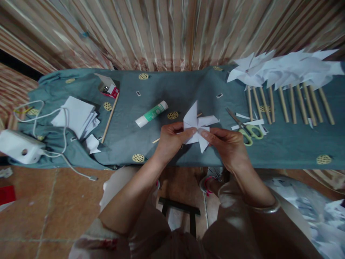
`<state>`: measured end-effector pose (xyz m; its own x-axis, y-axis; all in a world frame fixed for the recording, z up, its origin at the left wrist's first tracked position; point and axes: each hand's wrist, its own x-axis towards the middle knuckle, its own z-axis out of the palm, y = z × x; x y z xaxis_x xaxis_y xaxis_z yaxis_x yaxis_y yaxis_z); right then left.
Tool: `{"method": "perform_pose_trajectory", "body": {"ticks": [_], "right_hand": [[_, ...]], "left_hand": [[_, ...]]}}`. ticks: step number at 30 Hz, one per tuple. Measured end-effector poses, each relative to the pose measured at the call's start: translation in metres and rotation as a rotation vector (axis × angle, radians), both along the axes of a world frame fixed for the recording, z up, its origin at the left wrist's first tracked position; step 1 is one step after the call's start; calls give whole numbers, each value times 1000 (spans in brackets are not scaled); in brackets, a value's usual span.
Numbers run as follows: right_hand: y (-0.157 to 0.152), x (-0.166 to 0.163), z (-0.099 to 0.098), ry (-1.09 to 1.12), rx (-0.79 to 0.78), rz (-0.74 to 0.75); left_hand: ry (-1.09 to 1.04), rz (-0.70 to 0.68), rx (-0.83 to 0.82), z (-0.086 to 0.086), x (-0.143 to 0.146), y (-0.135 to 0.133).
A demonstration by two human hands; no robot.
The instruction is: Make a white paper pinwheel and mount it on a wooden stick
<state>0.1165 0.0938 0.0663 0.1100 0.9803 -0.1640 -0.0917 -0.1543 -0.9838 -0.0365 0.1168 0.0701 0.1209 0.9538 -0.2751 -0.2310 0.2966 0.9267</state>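
A white paper pinwheel (191,117) with pointed, folded blades is held up over the near part of the table. My left hand (174,140) pinches it from the left, thumb near its centre. From the other side my right hand (228,144) grips it, with the thumb pressed by the middle. Part of a thin wooden stick (155,140) shows beside my left hand; the rest is hidden behind the hand and paper. A green and white glue stick (151,114) lies to the left. Scissors with light green handles (249,131) rest right of my right hand, among paper strips.
Several finished pinwheels (285,70) on sticks lie at the far right. On the left are stacked white paper (77,115), an open small red box (109,90) of metal pins, a wooden stick (110,117) and a white power strip (21,145) with cables. A curtain (172,32) hangs behind.
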Motion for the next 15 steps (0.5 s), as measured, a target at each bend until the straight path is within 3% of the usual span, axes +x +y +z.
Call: {"method": "perform_pose_trajectory", "body": {"ticks": [8,15], "right_hand": [[-1,-1,2,33,-9,9],[-2,-5,0,245,-113,-34]], "left_hand": [[-60,16,-61,-1,2,-1],[-138,18,-103,-3,4,-2]]}}
